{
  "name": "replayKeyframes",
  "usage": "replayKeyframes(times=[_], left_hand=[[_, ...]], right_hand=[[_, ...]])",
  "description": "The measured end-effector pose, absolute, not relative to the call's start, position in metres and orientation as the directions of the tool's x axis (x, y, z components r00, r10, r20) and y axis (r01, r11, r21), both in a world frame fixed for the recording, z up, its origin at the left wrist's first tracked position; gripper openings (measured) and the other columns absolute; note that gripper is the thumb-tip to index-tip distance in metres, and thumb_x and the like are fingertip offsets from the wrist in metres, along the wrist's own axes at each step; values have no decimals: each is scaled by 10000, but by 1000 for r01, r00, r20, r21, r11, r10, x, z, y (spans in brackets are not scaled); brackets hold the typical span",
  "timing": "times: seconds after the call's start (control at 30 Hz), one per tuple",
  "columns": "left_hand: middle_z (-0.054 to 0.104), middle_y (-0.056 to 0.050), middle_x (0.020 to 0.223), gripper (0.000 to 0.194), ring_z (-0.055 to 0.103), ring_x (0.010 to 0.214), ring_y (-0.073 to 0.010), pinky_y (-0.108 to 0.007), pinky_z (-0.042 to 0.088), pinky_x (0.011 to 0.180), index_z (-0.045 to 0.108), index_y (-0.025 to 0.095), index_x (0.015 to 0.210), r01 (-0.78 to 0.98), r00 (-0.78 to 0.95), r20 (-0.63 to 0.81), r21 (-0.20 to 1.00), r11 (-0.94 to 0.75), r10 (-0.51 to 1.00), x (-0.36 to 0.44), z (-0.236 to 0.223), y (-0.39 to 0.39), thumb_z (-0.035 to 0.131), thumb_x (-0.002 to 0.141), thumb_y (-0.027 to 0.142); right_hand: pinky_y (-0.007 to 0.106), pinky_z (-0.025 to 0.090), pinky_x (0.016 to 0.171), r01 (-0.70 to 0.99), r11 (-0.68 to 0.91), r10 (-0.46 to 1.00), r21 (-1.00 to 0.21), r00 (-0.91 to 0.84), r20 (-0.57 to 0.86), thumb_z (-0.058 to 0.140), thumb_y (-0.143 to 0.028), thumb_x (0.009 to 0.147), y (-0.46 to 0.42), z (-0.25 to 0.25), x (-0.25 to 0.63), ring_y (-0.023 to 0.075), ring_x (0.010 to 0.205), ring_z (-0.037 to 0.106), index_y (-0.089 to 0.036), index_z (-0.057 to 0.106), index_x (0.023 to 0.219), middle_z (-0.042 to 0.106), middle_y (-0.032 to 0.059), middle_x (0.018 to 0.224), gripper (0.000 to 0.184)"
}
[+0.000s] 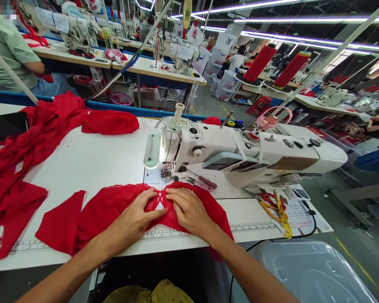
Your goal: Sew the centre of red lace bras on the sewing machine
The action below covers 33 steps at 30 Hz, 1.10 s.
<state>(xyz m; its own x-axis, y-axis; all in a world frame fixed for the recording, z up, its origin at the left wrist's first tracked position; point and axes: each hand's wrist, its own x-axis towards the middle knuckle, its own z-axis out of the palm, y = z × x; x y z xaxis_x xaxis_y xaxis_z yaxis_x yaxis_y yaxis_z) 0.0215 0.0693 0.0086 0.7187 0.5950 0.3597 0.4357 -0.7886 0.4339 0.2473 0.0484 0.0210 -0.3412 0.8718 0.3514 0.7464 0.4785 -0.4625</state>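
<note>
A red lace-edged garment [110,206] lies on the white sewing table, in front of the machine's needle area. Near its middle is a small gap crossed by thin red strips, with white showing through. My left hand [129,221] holds the cloth just left of this gap, its thumb reaching across below it. On the right side of the gap, my right hand [192,212] has its fingers bent down onto the cloth; its thumb is mostly hidden. The presser foot [166,175] of the white sewing machine [214,145] stands just beyond the lace edge, apart from my fingers.
Red cloth pieces [28,155] and a black phone [12,125] lie at left. Under the machine arm is a dark-red-handled tool [207,182]. Scissors [268,202] and a yellow tape measure [283,219] lie right. A clear plastic bin [312,269] stands below. Someone sits at far left.
</note>
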Motion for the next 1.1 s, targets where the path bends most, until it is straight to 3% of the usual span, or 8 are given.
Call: replayKeyframes(times=[0.1,0.2,0.33,0.7,1.1], left_hand=[[361,-95,1502,575,387,1389,-306,-491,472,1067,608,334,1320,452,744,321,404,-795,586,20,8,69,418,901,-11],[308,-91,1519,571,360,1395,-310,-503,458,1076,602,327,1317,458,756,303,387,-800,580,20,5,69,417,899,-15],[263,-82,1541,549,338,1404,-315,-505,443,1088,601,328,1313,461,760,295,383,-800,579,19,-1,70,427,912,-4],[259,-69,1577,565,330,1422,-330,-523,411,1113,627,312,1284,459,749,305,403,-792,589,19,-2,69,428,885,-37],[413,-91,1467,481,428,1334,-306,-496,481,1040,675,290,1215,418,737,390,377,-826,552,23,2,70,408,919,21]], right_hand=[[388,478,949,768,451,884,-455,-312,349,618,-197,935,53,27,245,219,1084,674,-220,709,1008,737,33,1183,120],[368,477,882,788,434,889,-436,-297,348,674,-234,919,57,30,242,218,1019,690,-220,716,940,756,25,1123,49],[327,478,851,786,426,896,-448,-297,330,654,-180,933,61,31,242,185,1001,692,-230,727,912,769,-1,1068,91],[320,474,835,824,394,910,-408,-286,300,669,-240,939,59,30,238,195,1022,693,-239,743,937,767,-4,1106,74],[327,499,833,861,352,924,-368,-258,282,659,-253,941,58,31,234,204,1026,683,-242,742,912,764,7,1103,88]])
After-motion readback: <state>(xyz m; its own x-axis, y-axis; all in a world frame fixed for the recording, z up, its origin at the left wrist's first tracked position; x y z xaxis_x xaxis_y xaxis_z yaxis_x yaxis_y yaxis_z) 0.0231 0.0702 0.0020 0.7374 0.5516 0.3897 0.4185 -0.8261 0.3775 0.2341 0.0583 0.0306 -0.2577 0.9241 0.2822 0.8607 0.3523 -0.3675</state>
